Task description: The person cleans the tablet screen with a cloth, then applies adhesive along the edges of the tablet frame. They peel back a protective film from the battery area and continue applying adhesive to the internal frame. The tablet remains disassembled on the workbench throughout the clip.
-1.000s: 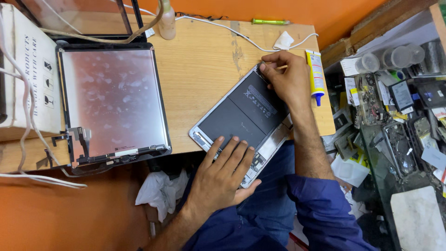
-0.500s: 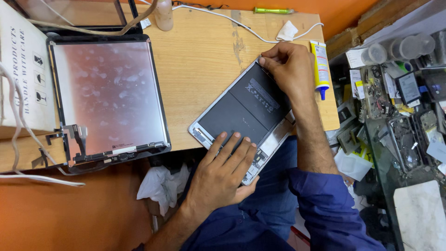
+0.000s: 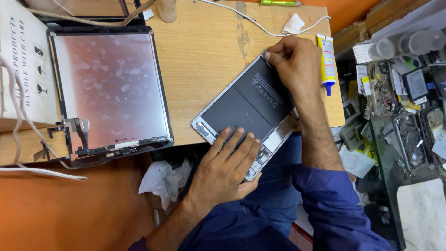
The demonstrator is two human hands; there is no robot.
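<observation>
An opened tablet body with a black battery inside lies tilted at the front edge of a wooden table. My left hand rests flat on its near end, fingers spread, pressing it down. My right hand is at the far corner of the tablet, fingers pinched together on the rim. I cannot tell whether a small tool sits between those fingertips.
A detached tablet screen lies face down at left, beside a white cardboard box. A yellow glue tube with a blue tip lies right of my right hand. White cables cross the back. A cluttered parts shelf stands at right.
The view has shifted slightly. My right hand has slid a little along the tablet's far corner; my left hand stays flat on the near end.
</observation>
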